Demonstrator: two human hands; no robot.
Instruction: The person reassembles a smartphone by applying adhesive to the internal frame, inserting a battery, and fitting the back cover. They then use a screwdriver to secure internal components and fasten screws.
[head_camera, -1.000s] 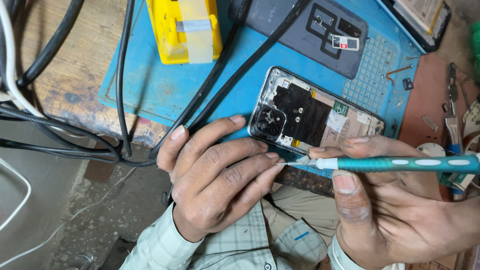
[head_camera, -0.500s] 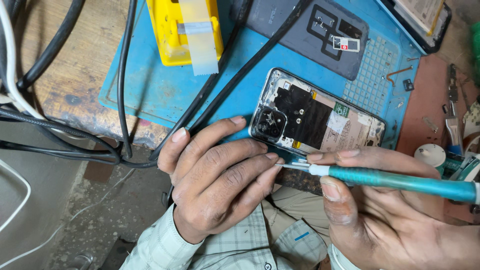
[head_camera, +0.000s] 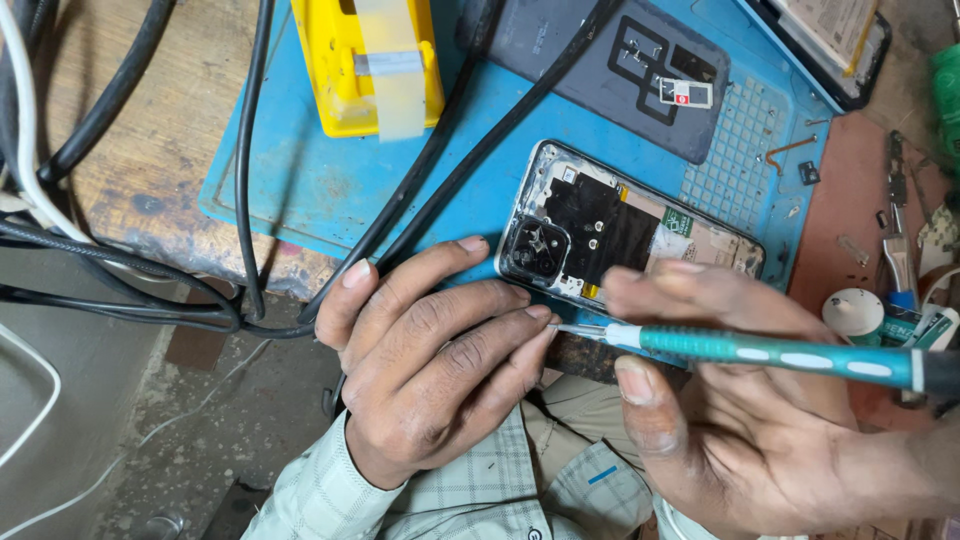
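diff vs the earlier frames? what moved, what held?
The right hand keeps its grip on the screwdriver, and its handle end has swung back up after dipping; the tip still sits by the left hand fingertips. Left hand, opened phone, back cover and cables stayed put.

- screwdriver: glossy teal plastic handle, thin metal tip;
- phone: bare metal frame, matt black inner plates;
- mat: matt blue rubber, scuffed;
- table: rough worn wood;
- cables: smooth black rubber
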